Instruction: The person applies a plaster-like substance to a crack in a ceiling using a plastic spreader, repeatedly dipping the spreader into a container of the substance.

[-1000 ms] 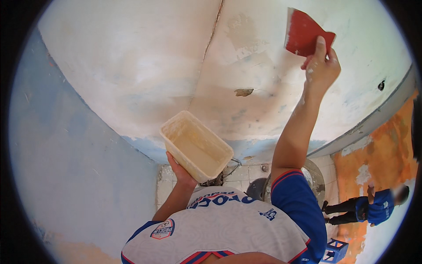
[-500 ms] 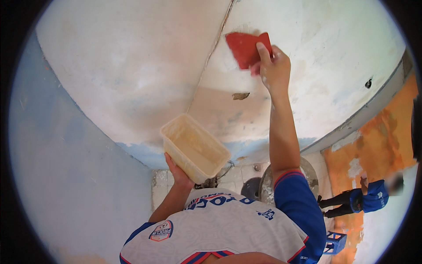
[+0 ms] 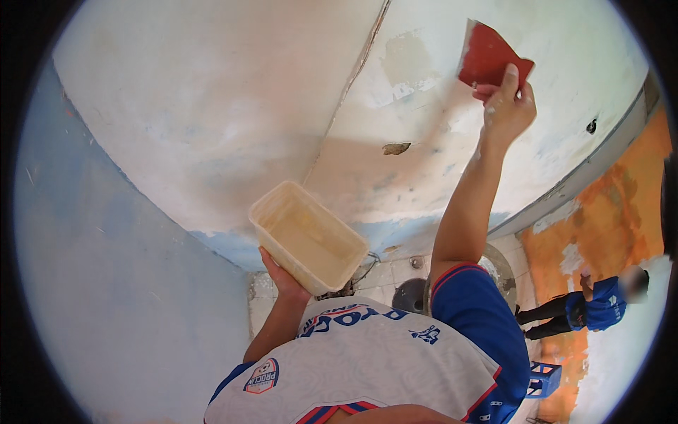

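High on the right, my right hand (image 3: 507, 109) grips a red putty spreader (image 3: 491, 56), thumb on its face and fingers behind. Its pale edge points left; whether it touches the pale wall (image 3: 233, 106) I cannot tell. A greyish patch (image 3: 408, 60) with whitish smears shows on the wall left of the spreader. Lower down, my left hand (image 3: 282, 279) holds a cream rectangular plastic tub (image 3: 279, 251) from its left side and underneath, tilted in front of my chest. Pale residue coats its inside. Most of the left fingers are hidden by the tub.
A long crack (image 3: 357, 71) runs down the wall, with a small hole (image 3: 396, 149) right of it. A blue wall (image 3: 127, 247) stands at left. Below are a dark round container (image 3: 409, 295) and a blue crate (image 3: 544, 380). Another person (image 3: 600, 304) stands at right near an orange wall.
My right hand has moved the red spreader right and slightly up, uncovering the greyish patch. The tub in my left hand has barely shifted. The other person's head and arm have moved slightly.
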The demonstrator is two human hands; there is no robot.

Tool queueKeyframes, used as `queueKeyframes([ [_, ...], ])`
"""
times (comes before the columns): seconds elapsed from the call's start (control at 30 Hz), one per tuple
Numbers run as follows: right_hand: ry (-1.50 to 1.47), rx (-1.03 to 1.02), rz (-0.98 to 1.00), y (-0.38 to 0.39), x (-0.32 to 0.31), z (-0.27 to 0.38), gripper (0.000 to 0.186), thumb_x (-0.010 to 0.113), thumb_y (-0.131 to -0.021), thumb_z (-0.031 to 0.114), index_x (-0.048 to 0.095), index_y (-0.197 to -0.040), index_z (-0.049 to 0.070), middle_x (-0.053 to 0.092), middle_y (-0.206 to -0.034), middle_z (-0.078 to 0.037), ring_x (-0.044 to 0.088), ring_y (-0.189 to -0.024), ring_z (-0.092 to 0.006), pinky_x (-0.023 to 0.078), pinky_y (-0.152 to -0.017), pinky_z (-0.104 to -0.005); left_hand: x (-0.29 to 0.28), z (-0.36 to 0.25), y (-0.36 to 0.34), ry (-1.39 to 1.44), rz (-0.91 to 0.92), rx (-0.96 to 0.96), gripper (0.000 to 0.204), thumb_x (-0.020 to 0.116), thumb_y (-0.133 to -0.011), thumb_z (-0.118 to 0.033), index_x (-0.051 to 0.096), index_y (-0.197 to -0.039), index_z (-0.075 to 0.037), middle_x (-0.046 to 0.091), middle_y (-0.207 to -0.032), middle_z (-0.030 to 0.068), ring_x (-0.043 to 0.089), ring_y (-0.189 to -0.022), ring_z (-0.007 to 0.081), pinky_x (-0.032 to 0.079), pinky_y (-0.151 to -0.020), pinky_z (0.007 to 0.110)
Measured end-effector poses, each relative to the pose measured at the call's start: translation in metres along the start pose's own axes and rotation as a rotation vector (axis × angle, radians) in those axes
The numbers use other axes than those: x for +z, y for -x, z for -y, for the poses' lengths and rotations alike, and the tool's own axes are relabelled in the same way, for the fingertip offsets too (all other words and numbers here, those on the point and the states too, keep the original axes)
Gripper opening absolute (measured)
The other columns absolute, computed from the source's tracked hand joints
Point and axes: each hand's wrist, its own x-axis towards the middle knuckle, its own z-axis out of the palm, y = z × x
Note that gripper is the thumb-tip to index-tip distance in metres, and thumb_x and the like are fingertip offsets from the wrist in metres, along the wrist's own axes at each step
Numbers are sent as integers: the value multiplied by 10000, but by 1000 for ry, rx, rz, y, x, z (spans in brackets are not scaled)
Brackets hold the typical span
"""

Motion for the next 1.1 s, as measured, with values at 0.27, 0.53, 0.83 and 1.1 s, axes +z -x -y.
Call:
queueKeyframes([
  [0.27,161,-26,28,19,7,-15,416,660,-1013,362,701,-918,-41,669,-592,-98,618,-483,-152,496,-526,-306,-13,-12,-9,63,62,-11,773,308,-1022,-729,356,-1591,-207,449,-1583,54,473,-1414,306,427,-1156,488],
  [0.53,379,-43,365,54,14,-29,378,676,-1024,342,700,-954,-29,646,-608,-61,608,-507,-131,467,-532,-287,-13,-12,-15,54,53,-47,785,325,-1014,-738,355,-1591,-206,444,-1584,56,466,-1421,305,430,-1152,487],
  [0.83,444,-87,482,75,5,-56,335,700,-1006,328,736,-998,-6,643,-598,-61,599,-511,-116,473,-523,-260,-10,-17,-8,16,60,-30,775,286,-1020,-741,359,-1586,-216,448,-1577,44,462,-1425,285,424,-1160,454],
  [1.1,258,146,455,81,-10,-42,389,655,-1037,343,700,-943,-33,595,-543,-29,570,-483,-102,445,-496,-252,-9,-18,-8,32,38,14,780,300,-1019,-743,357,-1590,-215,443,-1584,44,453,-1435,288,423,-1163,460],
])
